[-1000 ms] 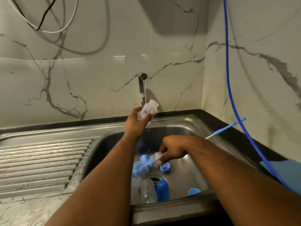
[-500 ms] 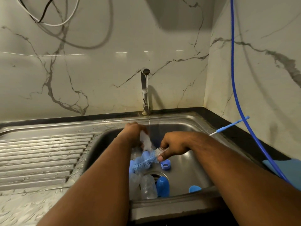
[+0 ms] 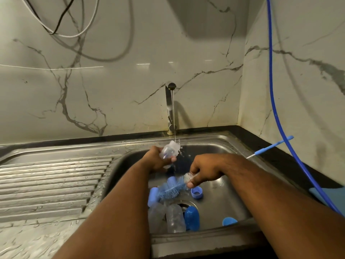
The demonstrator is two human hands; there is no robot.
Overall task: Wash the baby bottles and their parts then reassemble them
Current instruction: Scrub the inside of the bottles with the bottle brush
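My left hand grips a clear baby bottle and holds its open end under the thin stream from the tap; water splashes off it. My right hand holds a blue bottle brush near its white tip, bristles pointing down-left over the steel sink. On the sink floor lie two more clear bottles, a blue cap, a blue screw ring and other blue parts.
A ribbed steel drainboard lies to the left. A thin blue straw brush rests on the black counter at the right. A blue hose hangs down the right wall. Another blue cap sits by the sink's front wall.
My left hand dipped the bottle low into the sink, then raised it back under the running water. My right hand with the brush has barely moved.
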